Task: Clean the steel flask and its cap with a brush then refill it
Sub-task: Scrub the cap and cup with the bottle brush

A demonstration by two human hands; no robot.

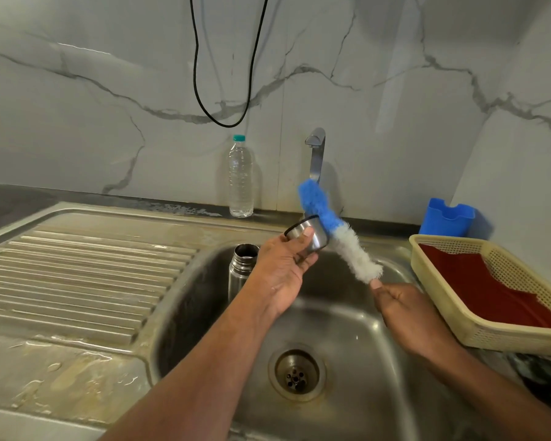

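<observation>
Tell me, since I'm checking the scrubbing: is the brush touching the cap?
Touching. The head view shows the brush lying against the side of the cap, which the left hand holds above the sink; no gap shows between them.

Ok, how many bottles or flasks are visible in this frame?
2: a clear plastic water bottle on the counter against the wall, and the open steel flask standing in the sink. None seems hidden.

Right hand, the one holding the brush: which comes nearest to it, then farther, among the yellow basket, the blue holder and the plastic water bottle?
From the right hand:
1. Yellow basket, just beside it on the right.
2. Blue holder, behind the basket by the wall.
3. Plastic water bottle, far left of the tap, at the wall.
</observation>
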